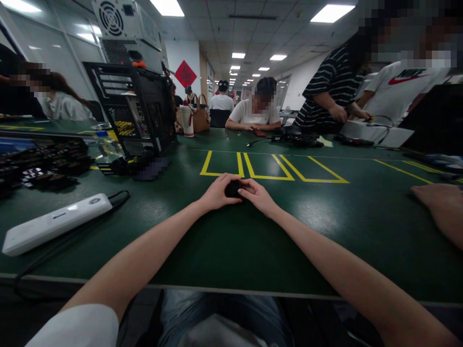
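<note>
- The small black object (232, 189) sits at the middle of the frame, between the two hands, low over the counter (231, 250); what it is cannot be told, and neither can whether it touches the surface.
- The left hand (217, 193) curls around the object's left side, its fingers over the far edge and its thumb along the near edge, gripping it.
- The right hand (258, 195) meets the object from the right, thumb and fingers bent in and closed on that side.
- Just beyond the hands, yellow tape lines (269, 179) mark three open-ended shapes on the green counter.
- At the left of the frame lies a long white device (58, 224), tilted upward to the right, with a black cable (121, 201) beside its upper end.
- In the upper left, a black computer case (150, 108) stands on the counter, a clear bottle (106, 144) near its foot; dark parts (47, 161) are heaped farther left.
- Right of the case are a white cup (187, 120) and a brown bag (201, 118).
- At the right edge, a co-worker's hand (443, 207) shows, blurred.
- In the upper right, a person in a striped top (325, 86) reaches toward a white box (376, 132).
</note>
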A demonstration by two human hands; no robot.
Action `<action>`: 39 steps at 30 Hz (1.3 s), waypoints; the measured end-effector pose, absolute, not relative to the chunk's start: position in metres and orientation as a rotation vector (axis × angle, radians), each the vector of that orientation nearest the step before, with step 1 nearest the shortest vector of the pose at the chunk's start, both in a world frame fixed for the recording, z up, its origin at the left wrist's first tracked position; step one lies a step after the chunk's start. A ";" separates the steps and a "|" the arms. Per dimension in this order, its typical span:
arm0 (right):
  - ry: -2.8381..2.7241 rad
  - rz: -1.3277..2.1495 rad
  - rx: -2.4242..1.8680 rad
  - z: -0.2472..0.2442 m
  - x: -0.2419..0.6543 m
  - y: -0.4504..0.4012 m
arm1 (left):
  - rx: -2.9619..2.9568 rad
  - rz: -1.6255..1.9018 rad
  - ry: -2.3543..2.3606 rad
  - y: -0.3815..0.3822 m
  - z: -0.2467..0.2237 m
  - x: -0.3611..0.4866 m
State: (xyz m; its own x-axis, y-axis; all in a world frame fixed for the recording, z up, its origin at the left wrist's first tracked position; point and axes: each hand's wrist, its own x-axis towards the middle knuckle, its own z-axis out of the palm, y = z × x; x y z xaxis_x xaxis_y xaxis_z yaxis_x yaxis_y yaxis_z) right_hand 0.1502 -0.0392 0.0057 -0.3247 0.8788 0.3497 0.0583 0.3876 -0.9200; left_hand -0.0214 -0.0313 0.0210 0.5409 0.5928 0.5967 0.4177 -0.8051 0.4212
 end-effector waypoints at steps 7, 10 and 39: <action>-1.639 1.056 -0.823 0.004 0.150 -0.039 | 2.559 1.122 0.850 -0.031 0.021 -0.021; -1.641 1.041 -0.817 0.005 0.150 -0.039 | 2.557 1.119 0.854 -0.031 0.021 -0.021; -1.692 1.090 -0.816 0.007 0.152 -0.040 | 2.533 1.094 0.881 -0.032 0.022 -0.022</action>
State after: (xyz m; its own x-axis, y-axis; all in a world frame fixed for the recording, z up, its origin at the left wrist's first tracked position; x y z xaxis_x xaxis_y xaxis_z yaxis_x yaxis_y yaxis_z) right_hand 0.1517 -0.0403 0.0067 -0.3444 0.8721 0.3476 0.0444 0.3849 -0.9219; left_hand -0.0218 -0.0318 0.0219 0.5366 0.6156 0.5771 0.4324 -0.7879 0.4384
